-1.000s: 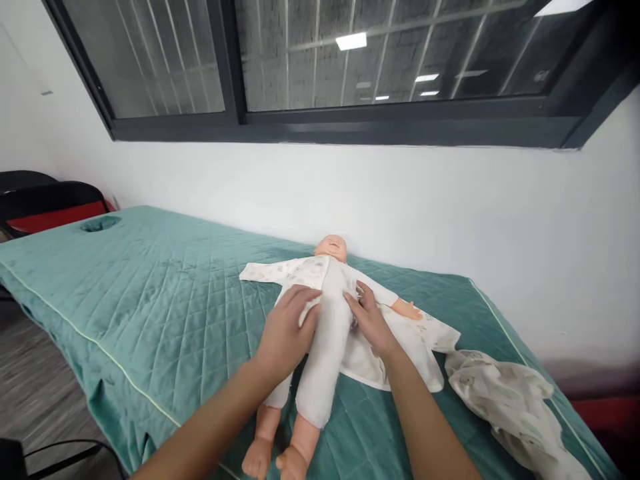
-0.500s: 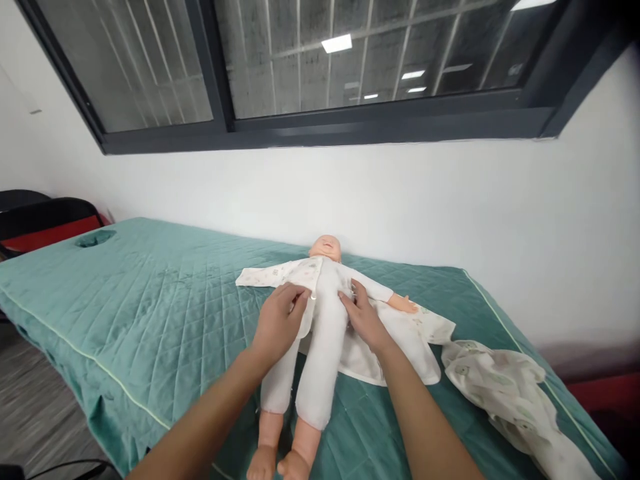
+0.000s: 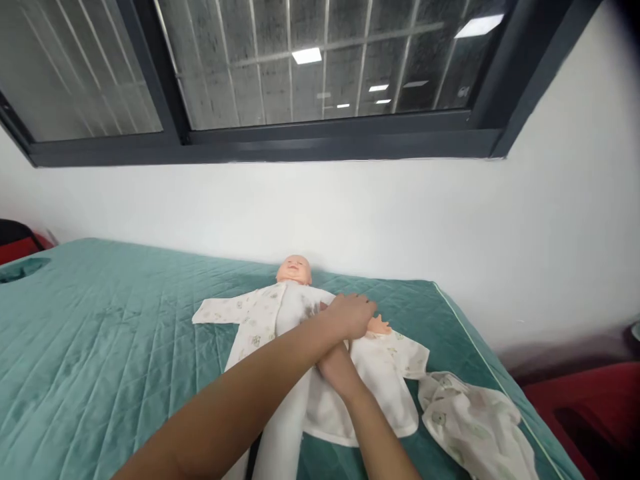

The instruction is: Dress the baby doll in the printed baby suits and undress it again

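Observation:
A baby doll (image 3: 294,271) lies on its back on the teal quilted bed cover (image 3: 100,347), head toward the wall. An open white printed garment (image 3: 385,373) is spread under it, one sleeve (image 3: 220,310) stretched out to the left. My left hand (image 3: 353,312) reaches across the doll's chest, its fingers curled over the doll's arm, just short of the bare doll hand (image 3: 380,327). My right hand (image 3: 334,368) rests on the garment beside the doll's body. Its fingers are hidden under my left forearm.
A crumpled printed white cloth (image 3: 475,420) lies near the bed's right end. The white wall runs close behind the doll's head, with a dark-framed window (image 3: 320,140) above. A face hole (image 3: 23,269) shows in the cover at far left. Something red (image 3: 590,407) stands beyond the right edge.
My left hand has left the doll's left side and crossed over its chest to the arm on the right. My right hand slid lower, under my left forearm. The view has turned to the right.

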{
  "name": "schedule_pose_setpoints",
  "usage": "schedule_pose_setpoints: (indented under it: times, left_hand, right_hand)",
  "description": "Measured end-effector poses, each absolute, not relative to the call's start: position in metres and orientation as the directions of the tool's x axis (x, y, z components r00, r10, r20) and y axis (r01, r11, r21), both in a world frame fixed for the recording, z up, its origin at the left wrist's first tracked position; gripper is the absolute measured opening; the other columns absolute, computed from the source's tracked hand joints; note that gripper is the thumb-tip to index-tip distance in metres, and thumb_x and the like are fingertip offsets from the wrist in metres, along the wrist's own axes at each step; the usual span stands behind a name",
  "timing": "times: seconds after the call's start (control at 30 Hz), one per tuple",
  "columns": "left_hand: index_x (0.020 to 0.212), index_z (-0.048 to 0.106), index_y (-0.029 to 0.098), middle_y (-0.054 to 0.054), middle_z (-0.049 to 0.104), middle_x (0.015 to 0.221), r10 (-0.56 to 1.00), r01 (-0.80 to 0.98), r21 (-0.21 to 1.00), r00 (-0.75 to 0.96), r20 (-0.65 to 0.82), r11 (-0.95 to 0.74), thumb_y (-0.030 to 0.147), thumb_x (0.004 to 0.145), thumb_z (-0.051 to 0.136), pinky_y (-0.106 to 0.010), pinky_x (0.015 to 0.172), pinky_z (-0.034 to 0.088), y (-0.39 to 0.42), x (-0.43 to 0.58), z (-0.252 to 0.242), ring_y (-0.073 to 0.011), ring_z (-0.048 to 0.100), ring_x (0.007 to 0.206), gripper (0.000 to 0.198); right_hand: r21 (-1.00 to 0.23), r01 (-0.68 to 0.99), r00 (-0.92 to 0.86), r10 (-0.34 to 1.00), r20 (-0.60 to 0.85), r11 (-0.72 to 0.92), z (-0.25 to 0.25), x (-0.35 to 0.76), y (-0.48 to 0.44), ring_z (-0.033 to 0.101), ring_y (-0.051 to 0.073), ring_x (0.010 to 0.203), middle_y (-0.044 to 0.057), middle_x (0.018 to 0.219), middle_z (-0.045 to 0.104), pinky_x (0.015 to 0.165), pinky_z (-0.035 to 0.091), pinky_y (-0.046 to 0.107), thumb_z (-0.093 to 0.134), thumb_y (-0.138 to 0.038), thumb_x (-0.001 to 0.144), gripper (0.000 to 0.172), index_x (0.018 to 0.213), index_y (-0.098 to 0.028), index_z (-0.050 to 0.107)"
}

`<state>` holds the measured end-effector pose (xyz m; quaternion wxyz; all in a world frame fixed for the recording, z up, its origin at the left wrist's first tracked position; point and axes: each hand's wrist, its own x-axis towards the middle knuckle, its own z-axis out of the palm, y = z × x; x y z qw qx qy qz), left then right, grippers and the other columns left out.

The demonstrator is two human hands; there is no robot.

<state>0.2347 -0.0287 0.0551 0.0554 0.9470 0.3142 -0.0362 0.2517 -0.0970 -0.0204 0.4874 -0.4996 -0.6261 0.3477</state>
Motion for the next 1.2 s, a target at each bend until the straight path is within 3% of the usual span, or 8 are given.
schedule_pose_setpoints:
  times: [0.27, 0.47, 0.53, 0.63, 0.73, 0.87, 1.03, 1.2]
  left_hand:
    - [0.105, 0.058, 0.021, -0.01, 0.069, 0.103, 0.528, 0.555, 0.103, 0.824, -0.205, -0.825, 0.016, 0.075, 0.056, -0.032, 0.064, 0.046, 0.003, 0.236, 0.06, -0.027, 0.067, 0.087, 0.03]
    - [0.108, 0.056, 0.024, -0.006, 0.071, 0.094, 0.562, 0.578, 0.151, 0.816, -0.137, -0.802, 0.02, 0.075, 0.052, -0.03, 0.061, 0.042, 0.014, 0.219, 0.074, -0.0242, 0.066, 0.078, 0.033]
    - [0.106, 0.056, 0.023, -0.006, 0.07, 0.096, 0.563, 0.571, 0.168, 0.82, -0.098, -0.803, 0.023, 0.076, 0.053, -0.029, 0.06, 0.041, 0.016, 0.216, 0.074, -0.0242, 0.066, 0.08, 0.03]
    - [0.104, 0.055, 0.024, -0.004, 0.07, 0.093, 0.555, 0.561, 0.204, 0.827, -0.092, -0.802, 0.023, 0.075, 0.055, -0.028, 0.058, 0.039, 0.016, 0.212, 0.07, -0.0235, 0.066, 0.08, 0.03]
    - [0.103, 0.056, 0.025, -0.004, 0.07, 0.091, 0.528, 0.534, 0.218, 0.845, -0.087, -0.817, 0.02, 0.074, 0.054, -0.029, 0.058, 0.038, 0.012, 0.21, 0.065, -0.0227, 0.065, 0.078, 0.029]
    - [0.101, 0.056, 0.025, -0.003, 0.07, 0.087, 0.5, 0.507, 0.193, 0.862, -0.085, -0.84, 0.02, 0.074, 0.053, -0.03, 0.058, 0.036, 0.006, 0.207, 0.056, -0.0216, 0.063, 0.071, 0.028]
    - [0.097, 0.059, 0.025, -0.004, 0.07, 0.086, 0.465, 0.477, 0.1, 0.877, -0.123, -0.873, 0.025, 0.075, 0.054, -0.031, 0.062, 0.038, 0.003, 0.21, 0.047, -0.0228, 0.063, 0.072, 0.023]
    - [0.095, 0.061, 0.024, -0.005, 0.069, 0.08, 0.443, 0.449, -0.015, 0.873, -0.205, -0.893, 0.028, 0.073, 0.061, -0.032, 0.061, 0.039, -0.003, 0.212, 0.047, -0.0233, 0.063, 0.066, 0.022]
  right_hand:
    - [-0.939, 0.296, -0.036, 0.984, 0.175, 0.177, 0.005, 0.256, -0.109, 0.055, 0.028, 0.117, 0.008, 0.116, 0.065, 0.102, 0.043, 0.045, 0.051, -0.038, 0.088, 0.042, 0.126, -0.022, 0.058]
    - [-0.883, 0.438, -0.145, 0.983, 0.117, 0.169, 0.035, 0.305, -0.116, 0.061, 0.023, 0.086, 0.001, 0.086, 0.066, 0.078, 0.049, 0.035, 0.055, -0.042, 0.086, 0.02, 0.087, -0.025, 0.064]
    - [-0.786, 0.618, 0.024, 1.0, 0.012, -0.005, 0.035, 0.327, -0.113, 0.059, 0.022, 0.075, 0.002, 0.074, 0.062, 0.071, 0.045, 0.035, 0.051, -0.042, 0.087, 0.026, 0.071, -0.023, 0.058]
    - [-0.576, 0.76, 0.359, 0.933, -0.014, -0.301, 0.024, 0.347, -0.106, 0.06, 0.026, 0.077, 0.007, 0.079, 0.063, 0.067, 0.042, 0.036, 0.055, -0.043, 0.082, 0.026, 0.067, -0.022, 0.055]
    - [-0.533, 0.773, 0.406, 0.914, -0.003, -0.345, 0.01, 0.351, -0.1, 0.062, 0.029, 0.084, 0.01, 0.088, 0.065, 0.065, 0.042, 0.035, 0.065, -0.046, 0.073, 0.025, 0.073, -0.022, 0.059]
    - [-0.66, 0.683, 0.373, 0.926, -0.05, -0.311, 0.001, 0.366, -0.096, 0.06, 0.022, 0.067, 0.003, 0.066, 0.062, 0.058, 0.036, 0.03, 0.067, -0.038, 0.068, 0.017, 0.063, -0.024, 0.06]
    - [-0.821, 0.505, 0.444, 0.896, -0.017, -0.265, 0.001, 0.405, -0.098, 0.043, 0.012, 0.049, -0.006, 0.049, 0.044, 0.049, 0.027, 0.024, 0.063, -0.039, 0.065, 0.027, 0.053, -0.022, 0.046]
    - [-0.981, 0.083, 0.535, 0.838, -0.104, -0.175, 0.013, 0.405, -0.105, 0.033, 0.009, 0.043, -0.009, 0.048, 0.039, 0.043, 0.023, 0.023, 0.069, -0.038, 0.063, 0.029, 0.063, -0.022, 0.045]
